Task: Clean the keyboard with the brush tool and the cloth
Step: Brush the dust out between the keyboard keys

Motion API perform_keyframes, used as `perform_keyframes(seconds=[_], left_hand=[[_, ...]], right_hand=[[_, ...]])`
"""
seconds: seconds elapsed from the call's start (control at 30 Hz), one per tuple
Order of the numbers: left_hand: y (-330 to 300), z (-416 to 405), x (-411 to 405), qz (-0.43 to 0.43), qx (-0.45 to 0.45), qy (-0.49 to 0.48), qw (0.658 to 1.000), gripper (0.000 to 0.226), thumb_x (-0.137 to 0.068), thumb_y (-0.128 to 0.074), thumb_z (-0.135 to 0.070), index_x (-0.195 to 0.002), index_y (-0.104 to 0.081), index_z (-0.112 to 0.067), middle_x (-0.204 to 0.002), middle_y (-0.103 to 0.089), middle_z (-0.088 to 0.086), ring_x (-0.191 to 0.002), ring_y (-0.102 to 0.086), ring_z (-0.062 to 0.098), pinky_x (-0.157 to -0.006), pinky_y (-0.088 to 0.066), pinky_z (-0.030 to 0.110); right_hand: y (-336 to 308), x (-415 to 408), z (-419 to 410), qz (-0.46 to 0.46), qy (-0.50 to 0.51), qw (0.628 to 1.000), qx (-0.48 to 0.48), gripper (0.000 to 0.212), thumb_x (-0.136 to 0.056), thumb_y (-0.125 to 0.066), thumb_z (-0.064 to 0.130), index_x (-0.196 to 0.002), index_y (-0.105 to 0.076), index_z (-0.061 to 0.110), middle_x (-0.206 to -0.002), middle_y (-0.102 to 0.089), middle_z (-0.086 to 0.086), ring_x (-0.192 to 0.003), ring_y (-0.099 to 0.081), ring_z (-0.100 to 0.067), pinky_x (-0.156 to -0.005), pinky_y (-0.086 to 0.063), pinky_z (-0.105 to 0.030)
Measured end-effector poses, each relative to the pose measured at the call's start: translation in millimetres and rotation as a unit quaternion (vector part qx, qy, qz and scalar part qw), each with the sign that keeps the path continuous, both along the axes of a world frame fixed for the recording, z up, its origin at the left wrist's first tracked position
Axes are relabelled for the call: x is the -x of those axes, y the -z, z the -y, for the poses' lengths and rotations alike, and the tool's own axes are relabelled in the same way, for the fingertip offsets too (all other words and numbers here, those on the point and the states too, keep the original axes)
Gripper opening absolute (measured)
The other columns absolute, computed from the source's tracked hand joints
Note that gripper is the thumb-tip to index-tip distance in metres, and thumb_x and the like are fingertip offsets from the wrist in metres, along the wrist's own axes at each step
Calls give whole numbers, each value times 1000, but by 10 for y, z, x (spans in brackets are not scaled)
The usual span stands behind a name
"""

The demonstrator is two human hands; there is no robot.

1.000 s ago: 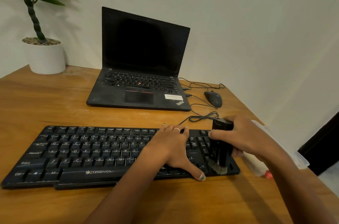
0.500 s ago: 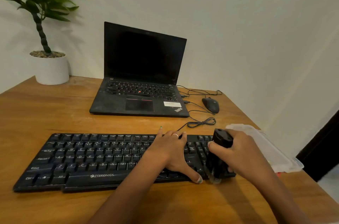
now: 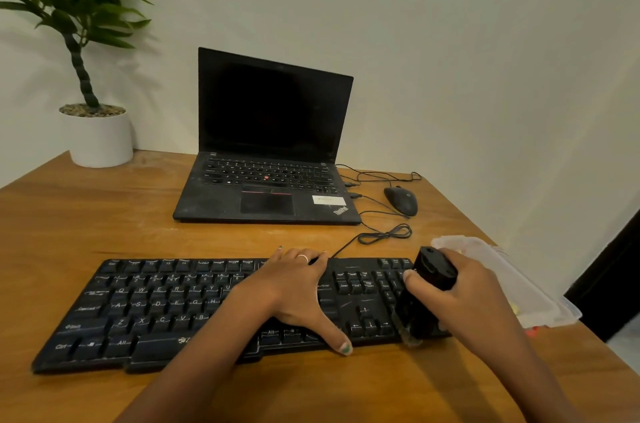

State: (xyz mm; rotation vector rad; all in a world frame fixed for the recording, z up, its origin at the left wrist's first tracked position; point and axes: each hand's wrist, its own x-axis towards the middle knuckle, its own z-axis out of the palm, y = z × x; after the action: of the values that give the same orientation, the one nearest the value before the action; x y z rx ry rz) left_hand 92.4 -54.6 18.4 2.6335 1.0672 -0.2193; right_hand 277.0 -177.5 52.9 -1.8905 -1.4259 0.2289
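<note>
The long black plastic keyboard (image 3: pixel 214 312) lay flat across the wooden table (image 3: pixel 104 215), at 6 o'clock from the open black laptop (image 3: pixel 270 159). The left hand (image 3: pixel 294 291) rested flat on the keys near mid-board, fingers straight and thumb spread. The right hand (image 3: pixel 464 294) gripped the stubby black brush tool (image 3: pixel 427 294), bristles touching the keyboard's 3 o'clock end. A clear plastic container (image 3: pixel 512 280) sat just beside that end.

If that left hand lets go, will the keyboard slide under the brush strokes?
Probably somewhat: the keyboard looks thin, light plastic on a smooth wooden table. The left hand rests flat on it; the right hand holds the brush tool over its far right end, so it may pivot.
</note>
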Motion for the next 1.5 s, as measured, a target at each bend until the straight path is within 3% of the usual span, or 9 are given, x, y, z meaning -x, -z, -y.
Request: perform_keyframes(seconds=[0.17,0.47,0.6,0.7,0.87,1.03,1.17,1.33,1.5], left_hand=[[42,-2,17,12,-16,13,1000,131,-63,-62,-82,-155,6,-17,-163,6,0,-149,4,22,-121,1,46],[77,-8,26,26,-33,18,999,130,-63,-59,-84,-155,2,-16,-163,1,1,-148,2,23,-121,1,46],[73,-1,29,32,-31,17,999,130,-63,-60,-84,-155,2,-16,-163,0,1,-148,0,23,-121,0,46],[59,6,34,36,-22,17,999,130,-64,-61,-82,-155,4,-16,-163,3,0,-148,2,22,-121,2,46],[58,-2,26,31,-19,13,999,131,-63,-61,-83,-155,4,-16,-163,3,0,-148,3,23,-121,3,47],[50,15,36,18,-31,0,999,133,-60,-60,-85,-155,1,-15,-163,0,0,-149,4,20,-116,14,55],[35,17,30,-4,-54,-13,998,135,-57,-56,-89,-155,-3,-12,-163,-5,4,-149,2,22,-112,20,59],[15,33,35,-8,-61,-14,998,134,-58,-56,-89,-155,-4,-12,-162,-6,5,-149,1,22,-109,25,59],[5,43,32,-4,-62,-17,998,133,-57,-56,-89,-155,-8,-12,-162,-10,5,-148,-2,22,-109,25,58]], right_hand=[[-123,158,-129,-44,30,988,-142,11,-80,-66,32,-75,-60,23,-68,-63,3,-73,-63,-13,-59,-57,-35],[-53,186,-891,-46,-16,993,-107,17,-82,-66,32,-81,-61,16,-75,-64,-3,-75,-63,-17,-67,-57,-42],[16,43,-1024,-29,-80,996,-1,13,-81,-68,32,-82,-58,24,-79,-63,7,-81,-64,-14,-71,-56,-35],[-120,-79,-1011,93,-40,995,27,20,-81,-68,31,-89,-52,23,-79,-55,10,-77,-56,-12,-60,-47,-21],[-39,7,-921,-51,-107,992,-42,12,-83,-68,25,-80,-56,28,-77,-61,7,-69,-62,-8,-51,-51,-17],[-45,-42,-997,106,19,994,-23,25,-83,-66,32,-100,-60,16,-83,-56,6,-79,-54,-16,-56,-40,-18],[36,122,-982,-67,-49,995,-52,13,-81,-67,32,-80,-55,29,-79,-63,5,-71,-63,-15,-53,-52,-23],[29,108,-1072,174,28,983,-47,25,-82,-64,37,-98,-59,17,-75,-56,6,-69,-54,-13,-66,-53,-34],[65,255,-1100,-37,-49,998,-24,13,-82,-66,30,-80,-57,20,-75,-63,1,-68,-62,-16,-60,-55,-31]])
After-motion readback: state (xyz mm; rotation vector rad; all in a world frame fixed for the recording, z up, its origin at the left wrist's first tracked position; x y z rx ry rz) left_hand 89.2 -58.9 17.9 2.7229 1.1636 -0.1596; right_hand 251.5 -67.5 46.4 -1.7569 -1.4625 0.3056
